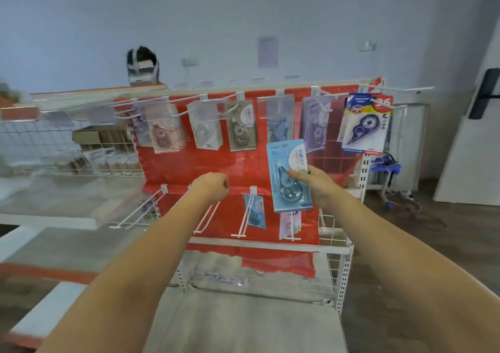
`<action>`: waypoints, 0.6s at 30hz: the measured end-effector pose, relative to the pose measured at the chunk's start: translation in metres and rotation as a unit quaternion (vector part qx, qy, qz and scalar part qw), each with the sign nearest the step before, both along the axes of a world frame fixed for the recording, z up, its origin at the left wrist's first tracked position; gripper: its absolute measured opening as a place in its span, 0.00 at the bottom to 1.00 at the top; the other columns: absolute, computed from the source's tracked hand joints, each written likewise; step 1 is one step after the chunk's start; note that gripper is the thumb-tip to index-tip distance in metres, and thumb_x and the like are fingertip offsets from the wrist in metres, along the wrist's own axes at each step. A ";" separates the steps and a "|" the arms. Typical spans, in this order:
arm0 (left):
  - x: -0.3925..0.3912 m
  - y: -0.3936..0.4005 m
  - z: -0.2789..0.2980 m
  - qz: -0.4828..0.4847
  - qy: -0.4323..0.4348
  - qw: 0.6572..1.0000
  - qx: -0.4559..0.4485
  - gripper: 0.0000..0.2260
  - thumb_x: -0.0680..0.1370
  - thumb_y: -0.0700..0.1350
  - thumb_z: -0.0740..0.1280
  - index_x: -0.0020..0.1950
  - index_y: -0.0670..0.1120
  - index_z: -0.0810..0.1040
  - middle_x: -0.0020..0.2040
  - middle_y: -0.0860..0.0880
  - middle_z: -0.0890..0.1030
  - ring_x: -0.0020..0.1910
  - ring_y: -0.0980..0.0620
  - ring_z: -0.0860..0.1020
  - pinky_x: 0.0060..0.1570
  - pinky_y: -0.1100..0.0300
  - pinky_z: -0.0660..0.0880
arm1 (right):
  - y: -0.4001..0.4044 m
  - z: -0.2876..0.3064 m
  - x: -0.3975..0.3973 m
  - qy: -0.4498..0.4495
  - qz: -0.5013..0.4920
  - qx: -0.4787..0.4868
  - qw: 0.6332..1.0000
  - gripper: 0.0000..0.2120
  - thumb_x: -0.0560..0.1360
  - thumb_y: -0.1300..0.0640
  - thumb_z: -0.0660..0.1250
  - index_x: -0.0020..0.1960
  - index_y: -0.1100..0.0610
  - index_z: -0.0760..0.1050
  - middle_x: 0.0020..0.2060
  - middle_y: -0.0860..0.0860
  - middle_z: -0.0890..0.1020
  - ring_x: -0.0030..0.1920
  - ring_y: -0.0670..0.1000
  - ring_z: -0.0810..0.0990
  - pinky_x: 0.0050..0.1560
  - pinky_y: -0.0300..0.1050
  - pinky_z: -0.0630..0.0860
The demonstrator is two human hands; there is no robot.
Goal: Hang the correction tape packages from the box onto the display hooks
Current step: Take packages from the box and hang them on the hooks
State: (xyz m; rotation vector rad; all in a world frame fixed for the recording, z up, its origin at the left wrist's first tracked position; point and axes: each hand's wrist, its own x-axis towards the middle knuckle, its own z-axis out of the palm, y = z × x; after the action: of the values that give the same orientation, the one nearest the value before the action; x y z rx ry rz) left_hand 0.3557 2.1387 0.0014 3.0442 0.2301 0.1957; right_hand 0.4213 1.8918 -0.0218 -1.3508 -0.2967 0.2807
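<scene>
Two bare arms reach toward a red display panel (205, 168) hung with wire hooks. The right hand (318, 183) holds a light-blue correction tape pack (288, 175) upright in front of the panel, its fingers (297, 174) curled onto the face of the pack about midway up, with the thumb hidden behind it. The pack's top edge stands just below and in front of a blue pack (278, 125) on the upper row; its lower edge overlaps a pink pack (289, 224) hanging on a lower hook.

The left hand (213, 185) hovers to the left of the held pack, fingers curled loosely together and holding nothing, just above a bare lower hook (207, 217). Between the two hands, below finger level, another blue pack (255, 213) hangs on a lower hook.

Above the fingers, the upper row carries more packs: a pinkish one (162, 133) at far left, a clear one (204, 129), a grey one (242, 125), a lilac one (315, 124) above the right hand, and a dark-blue one (364, 125) at far right, beyond the right fingers.

Left of the left hand, white wire shelving (67, 141) holds blurred goods. A black-and-white headset (142, 65) sits on the top ledge. Beneath both forearms lies a pale lower shelf (243, 320). Motion blur softens much of the scene.
</scene>
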 end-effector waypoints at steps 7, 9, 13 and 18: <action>-0.008 0.036 -0.064 -0.042 0.055 0.998 -0.007 0.11 0.78 0.46 0.59 0.57 0.47 0.78 0.57 0.46 0.80 0.56 0.45 0.77 0.55 0.54 0.75 | 0.056 -0.053 -0.015 0.051 0.003 -0.004 0.999 0.08 0.74 0.62 0.68 0.53 0.59 0.77 0.51 0.57 0.83 0.49 0.55 0.83 0.53 0.51 0.79; -0.013 0.040 -0.087 -0.059 0.066 0.996 -0.023 0.11 0.78 0.46 0.59 0.56 0.47 0.78 0.56 0.46 0.81 0.56 0.45 0.77 0.54 0.55 0.75 | 0.065 -0.072 -0.023 0.076 -0.007 0.004 0.997 0.10 0.75 0.61 0.67 0.56 0.60 0.77 0.52 0.57 0.83 0.50 0.55 0.82 0.54 0.52 0.79; -0.022 0.042 -0.131 -0.081 0.087 0.992 -0.029 0.11 0.79 0.45 0.59 0.56 0.47 0.78 0.57 0.46 0.80 0.56 0.45 0.77 0.53 0.55 0.74 | 0.076 -0.104 -0.053 0.111 0.014 0.039 0.993 0.12 0.70 0.61 0.70 0.54 0.60 0.77 0.45 0.54 0.85 0.43 0.51 0.85 0.41 0.45 0.82; -0.023 0.050 -0.176 -0.081 0.128 0.988 -0.033 0.12 0.79 0.45 0.58 0.57 0.47 0.77 0.59 0.45 0.79 0.58 0.44 0.76 0.56 0.55 0.73 | 0.080 -0.157 -0.080 0.171 0.030 0.049 0.984 0.25 0.65 0.55 0.74 0.59 0.62 0.74 0.48 0.54 0.84 0.46 0.51 0.84 0.41 0.43 0.80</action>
State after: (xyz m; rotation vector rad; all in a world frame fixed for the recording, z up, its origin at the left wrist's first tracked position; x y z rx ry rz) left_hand 0.3330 2.1887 -0.1742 2.9961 0.0030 -0.2105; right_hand 0.3412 1.9720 -0.1792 -1.1749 -0.0609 0.5354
